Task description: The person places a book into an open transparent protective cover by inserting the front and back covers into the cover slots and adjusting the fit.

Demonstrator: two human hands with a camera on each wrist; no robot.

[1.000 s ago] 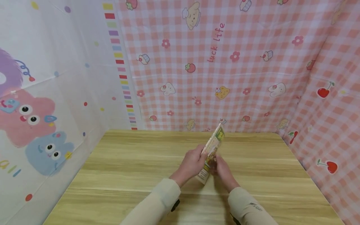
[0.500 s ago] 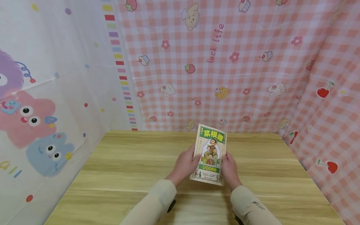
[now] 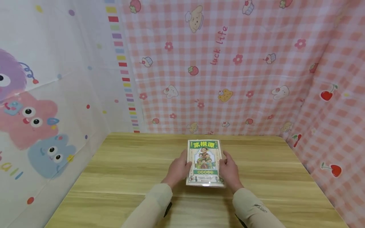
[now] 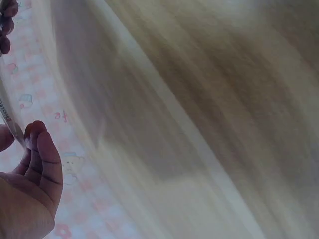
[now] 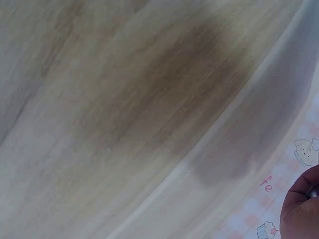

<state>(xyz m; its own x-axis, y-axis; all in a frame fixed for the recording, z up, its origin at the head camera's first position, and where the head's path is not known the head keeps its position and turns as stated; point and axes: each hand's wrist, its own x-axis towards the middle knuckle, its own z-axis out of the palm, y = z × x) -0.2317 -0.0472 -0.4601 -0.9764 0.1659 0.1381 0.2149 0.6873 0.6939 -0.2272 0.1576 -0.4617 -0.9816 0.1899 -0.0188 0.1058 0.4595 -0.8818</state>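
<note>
A thin book [image 3: 203, 163] with a cream and green cover, yellow characters and a drawing of several figures faces up toward the head camera. My left hand [image 3: 179, 168] grips its left edge, thumb on the cover and fingers behind. On the opposite side my right hand [image 3: 229, 170] pinches the right edge with a bent index finger and thumb. In the left wrist view the book [image 4: 9, 117] shows edge-on between the thumb and fingers of the left hand [image 4: 32, 184], above the table. Only part of the right hand [image 5: 301, 209] enters the right wrist view.
The wood-grain table [image 3: 128, 164] spreads under both hands, with the book's shadow on it. A pink checked cloth [image 3: 242, 76] hangs behind and on the right, and a white cartoon cloth [image 3: 80, 88] hangs on the left.
The book has turned from nearly edge-on to cover-up, then leaned back and moved slightly left and lower. My right hand has come to grip its right edge.
</note>
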